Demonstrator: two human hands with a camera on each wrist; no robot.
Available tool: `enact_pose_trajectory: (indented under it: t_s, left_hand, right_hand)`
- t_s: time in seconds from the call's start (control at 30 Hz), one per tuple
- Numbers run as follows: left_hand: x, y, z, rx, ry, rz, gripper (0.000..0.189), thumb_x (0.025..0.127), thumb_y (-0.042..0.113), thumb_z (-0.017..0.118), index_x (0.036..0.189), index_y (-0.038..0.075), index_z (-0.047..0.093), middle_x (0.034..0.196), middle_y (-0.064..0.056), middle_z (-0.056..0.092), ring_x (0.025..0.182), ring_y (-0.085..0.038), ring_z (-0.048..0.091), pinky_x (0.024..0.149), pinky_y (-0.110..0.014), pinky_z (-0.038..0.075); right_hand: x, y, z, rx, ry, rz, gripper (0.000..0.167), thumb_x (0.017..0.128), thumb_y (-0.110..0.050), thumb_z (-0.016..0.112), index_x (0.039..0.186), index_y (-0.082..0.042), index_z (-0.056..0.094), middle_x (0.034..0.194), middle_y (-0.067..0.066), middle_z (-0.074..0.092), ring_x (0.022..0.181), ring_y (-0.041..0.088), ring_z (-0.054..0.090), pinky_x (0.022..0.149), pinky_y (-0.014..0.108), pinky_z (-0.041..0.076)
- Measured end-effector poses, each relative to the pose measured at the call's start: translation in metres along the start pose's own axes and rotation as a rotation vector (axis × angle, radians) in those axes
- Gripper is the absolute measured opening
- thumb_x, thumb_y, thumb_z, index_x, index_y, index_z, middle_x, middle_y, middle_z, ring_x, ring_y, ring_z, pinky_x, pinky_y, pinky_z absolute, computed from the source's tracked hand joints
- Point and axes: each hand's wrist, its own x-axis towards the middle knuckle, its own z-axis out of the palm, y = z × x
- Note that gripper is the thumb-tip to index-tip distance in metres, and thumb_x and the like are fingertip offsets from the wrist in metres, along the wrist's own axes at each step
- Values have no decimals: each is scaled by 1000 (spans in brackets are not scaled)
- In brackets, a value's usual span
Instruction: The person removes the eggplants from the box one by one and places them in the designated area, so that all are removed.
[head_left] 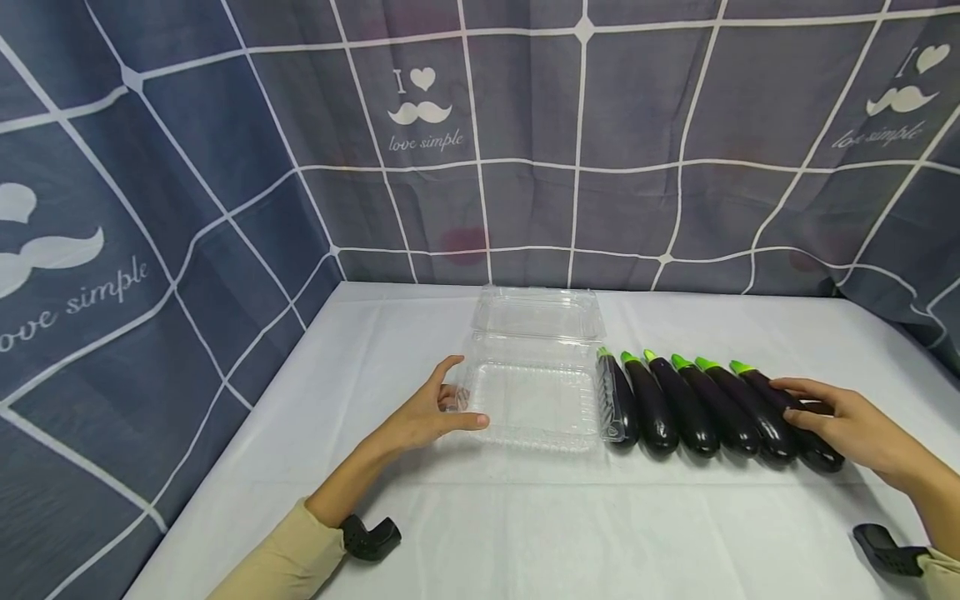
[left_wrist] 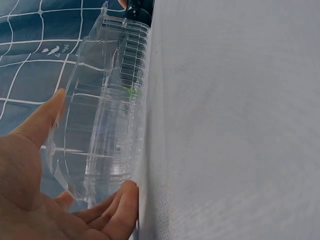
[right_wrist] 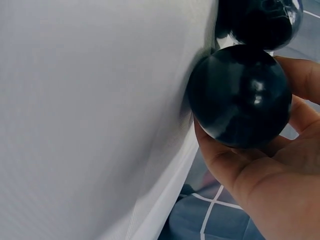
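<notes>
A clear plastic clamshell container (head_left: pixel 536 446) sits on the white table with its lid (head_left: pixel 536 312) folded back toward the curtain. My left hand (head_left: pixel 427 417) holds the container's left end, thumb over the front corner and fingers at the side; in the left wrist view, thumb and fingers spread around the clear wall (left_wrist: pixel 80 135). Several dark eggplants with green tops lie side by side right of the container. My right hand (head_left: pixel 855 421) grips the rightmost eggplant (head_left: pixel 813 450), whose rounded end (right_wrist: pixel 240 97) faces the right wrist camera, with fingers wrapped around it.
The leftmost eggplant (head_left: pixel 626 408) lies right at the container's right wall, overlapped by clear plastic. A dark checked curtain (head_left: pixel 525 200) borders the white table (head_left: pixel 510 533) at the back and left. Black wrist devices (head_left: pixel 371 540) sit at both cuffs.
</notes>
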Motion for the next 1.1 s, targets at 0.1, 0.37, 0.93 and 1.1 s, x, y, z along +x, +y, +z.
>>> enact_pose_trajectory:
  t_s: [0.1, 0.37, 0.93, 1.1]
  left_hand:
    - [-1, 0, 0, 12, 6, 1, 105, 77, 42, 83, 157, 29, 17, 144, -18, 43, 134, -30, 42, 101, -56, 38]
    - [-1, -1, 0, 28, 11, 1, 106, 77, 44, 83, 158, 31, 16, 146, -20, 41, 134, -31, 41, 100, -56, 38]
    - [0, -1, 0, 11, -3, 5, 106, 77, 42, 84, 158, 31, 15, 146, -21, 40, 135, -32, 40, 101, -56, 37]
    - [-1, -1, 0, 4, -4, 5, 105, 77, 42, 84, 157, 32, 16, 147, -21, 39, 136, -33, 39, 101, -57, 37]
  right_hand:
    - [0, -1, 0, 7, 7, -3, 54, 102, -20, 56, 145, 8, 37, 133, 39, 42, 111, 48, 49, 70, 30, 46]
    - [0, -1, 1, 5, 35, -19, 53, 100, -19, 58, 145, 5, 39, 131, 37, 46, 108, 39, 50, 67, 23, 42]
    - [-4, -6, 1, 38, 49, 2, 55, 101, -13, 55, 144, 13, 33, 127, 43, 44, 111, 53, 46, 78, 46, 45]
    - [-5, -3, 0, 16, 82, 17, 52, 100, -14, 57, 140, 14, 38, 117, 37, 50, 90, 22, 56, 63, 23, 44]
